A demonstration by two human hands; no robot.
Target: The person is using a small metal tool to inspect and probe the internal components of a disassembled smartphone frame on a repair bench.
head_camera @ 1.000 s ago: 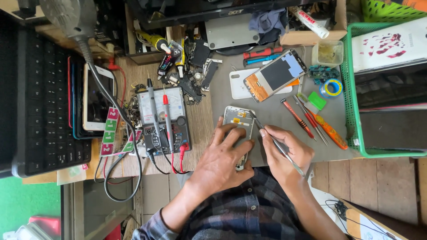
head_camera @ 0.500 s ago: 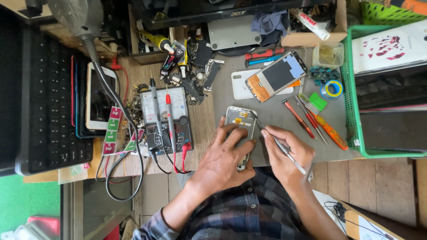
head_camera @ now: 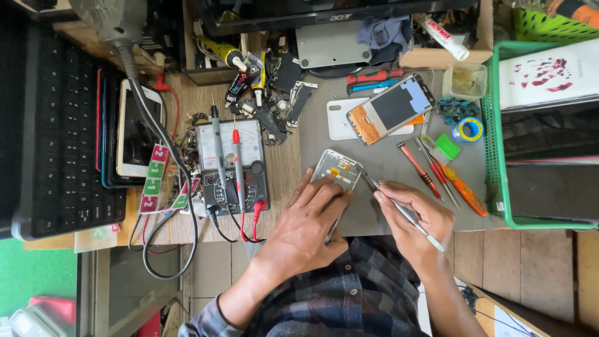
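Observation:
An opened phone body [head_camera: 337, 170] with its back off lies on the grey mat [head_camera: 387, 159] at the front of the bench. My left hand [head_camera: 309, 218] rests flat over its lower half and holds it down. My right hand [head_camera: 415, 218] grips metal tweezers [head_camera: 399, 209], whose tips point at the phone's right edge. A detached phone screen [head_camera: 392, 107] lies on a white back cover [head_camera: 340, 122] farther back on the mat.
A multimeter [head_camera: 232, 165] with red and black probes sits left of the phone. Screwdrivers [head_camera: 440, 171] lie to the right, beside a green basket [head_camera: 536, 131]. A black keyboard [head_camera: 53, 125] and stacked phones [head_camera: 134, 134] fill the left. Loose parts and glue tubes [head_camera: 262, 81] crowd the back.
Both hands have stayed on the phone and tweezers, with only slight shifts. The tweezer tips remain at the phone's right edge.

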